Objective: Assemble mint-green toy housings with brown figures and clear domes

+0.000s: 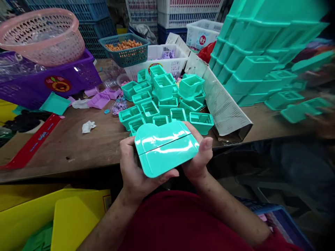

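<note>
From where I stand, the person's left hand [136, 172] and right hand [200, 162] are both grasping a glossy turquoise plastic piece with rounded corners [162, 153], cupping it at its left and right ends. It is held up by the near edge of the brown worktop [104, 139], in front of a dark red top [167, 223]. Its smooth face throws back bright streaks of light; a thin, straight dark seam crosses it at a slant, and the far edge dips into a scalloped curve. Just beyond lies a heap of hollow, rectangular turquoise plastic boxes [149, 109], some piled on others, with a long folded cardboard piece [216, 101] along their right. Farther right rise tall stacks of turquoise plastic mouldings [246, 69], and at the far right another person's hand [324, 118] is a blur. Over to the left, a crumpled white tissue [88, 127] sits near angular lilac plastic pieces [99, 100], and a perforated round pink plastic basket [65, 35] rests on a purple plastic crate [85, 73]. At the far side, a blue-green lattice basket [128, 57] holds small, knobbly orange pieces [123, 44].
</note>
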`<state>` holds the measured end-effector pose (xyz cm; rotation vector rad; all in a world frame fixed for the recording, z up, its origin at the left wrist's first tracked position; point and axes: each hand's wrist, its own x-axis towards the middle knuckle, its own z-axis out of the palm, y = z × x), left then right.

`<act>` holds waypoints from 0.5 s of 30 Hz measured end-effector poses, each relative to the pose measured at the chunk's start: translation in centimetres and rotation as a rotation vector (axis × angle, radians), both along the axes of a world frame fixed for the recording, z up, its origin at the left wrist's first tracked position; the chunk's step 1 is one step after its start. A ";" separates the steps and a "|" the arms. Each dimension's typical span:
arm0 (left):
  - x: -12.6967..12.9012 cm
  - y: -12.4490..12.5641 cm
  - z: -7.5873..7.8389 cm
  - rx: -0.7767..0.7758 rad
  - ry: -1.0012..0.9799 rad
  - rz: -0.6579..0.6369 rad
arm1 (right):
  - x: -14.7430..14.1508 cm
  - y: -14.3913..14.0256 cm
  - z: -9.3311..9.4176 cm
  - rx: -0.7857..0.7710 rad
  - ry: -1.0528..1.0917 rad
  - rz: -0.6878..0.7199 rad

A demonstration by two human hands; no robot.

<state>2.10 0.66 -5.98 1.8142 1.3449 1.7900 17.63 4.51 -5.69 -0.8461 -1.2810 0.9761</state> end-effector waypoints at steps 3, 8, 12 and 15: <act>0.0 -0.1 0.5 0.054 0.021 0.027 | -0.4 0.2 0.6 0.008 0.093 -0.061; -0.3 -0.3 0.8 0.067 0.062 0.109 | -0.8 0.5 1.8 0.012 0.101 -0.022; -0.1 -0.3 0.4 0.067 0.078 0.135 | -0.6 0.7 1.6 -0.025 0.017 -0.024; -0.1 0.2 0.1 0.074 0.073 0.124 | -0.5 1.1 1.0 -0.043 0.044 -0.012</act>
